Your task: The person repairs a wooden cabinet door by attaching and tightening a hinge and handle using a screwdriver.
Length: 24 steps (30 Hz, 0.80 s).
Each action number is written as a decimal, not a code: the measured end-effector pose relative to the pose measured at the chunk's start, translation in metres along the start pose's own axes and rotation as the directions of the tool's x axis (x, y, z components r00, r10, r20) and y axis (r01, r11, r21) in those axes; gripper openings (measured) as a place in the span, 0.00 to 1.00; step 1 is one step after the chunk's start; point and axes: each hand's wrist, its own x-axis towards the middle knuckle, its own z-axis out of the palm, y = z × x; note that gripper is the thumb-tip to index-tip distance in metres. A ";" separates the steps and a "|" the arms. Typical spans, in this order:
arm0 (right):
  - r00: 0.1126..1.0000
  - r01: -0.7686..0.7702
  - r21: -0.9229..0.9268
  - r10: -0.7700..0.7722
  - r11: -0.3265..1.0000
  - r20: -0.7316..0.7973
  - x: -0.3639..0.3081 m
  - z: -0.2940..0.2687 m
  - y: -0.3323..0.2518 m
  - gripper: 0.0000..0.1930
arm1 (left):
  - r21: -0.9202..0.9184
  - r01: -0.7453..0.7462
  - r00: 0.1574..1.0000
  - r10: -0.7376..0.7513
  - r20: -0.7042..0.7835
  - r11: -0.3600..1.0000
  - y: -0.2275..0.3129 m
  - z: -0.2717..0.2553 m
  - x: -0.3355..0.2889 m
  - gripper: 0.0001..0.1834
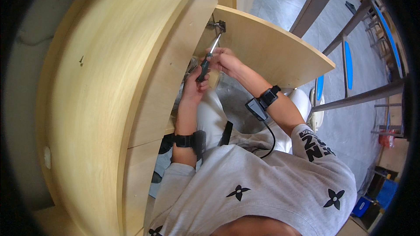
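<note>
The screwdriver's (209,57) tip is hard to make out at the hinge (217,26) on the cabinet door (271,48), its dark handle grasped by the left hand (195,83) and right hand (222,59).

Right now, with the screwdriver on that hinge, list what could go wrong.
1. The screwdriver meets the hinge at a slant, so its tip might slip off the screw and gouge the open cabinet door.
2. The right hand sits close to the shaft; a slip could jab its fingers.
3. The door hangs open and unsupported, so it may swing while the left hand turns the handle.
</note>
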 end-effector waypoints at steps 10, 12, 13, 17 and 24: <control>0.997 -0.067 -0.257 0.056 0.964 -0.052 -0.014 0.002 -0.007 0.09 | 0.514 -0.310 0.899 0.422 -0.113 0.800 -0.022 0.003 0.013 0.13; 0.999 0.049 -0.128 -0.048 0.991 0.014 0.000 -0.008 0.004 0.07 | -0.037 0.158 0.976 -0.151 0.159 0.987 -0.004 -0.002 0.003 0.15; 0.999 0.046 -0.129 -0.044 0.991 0.022 0.000 -0.004 0.006 0.07 | -0.040 0.152 0.977 -0.145 0.154 0.988 -0.003 -0.001 0.003 0.15; 0.999 -0.043 -0.164 0.046 0.986 0.011 0.001 0.003 0.009 0.07 | 0.535 -0.278 0.885 0.429 -0.180 0.798 -0.020 -0.001 0.010 0.14; 1.000 0.006 -0.083 -0.007 0.996 -0.013 0.003 -0.009 0.006 0.10 | 0.309 -0.101 0.988 0.131 -0.078 0.946 -0.008 0.009 -0.001 0.14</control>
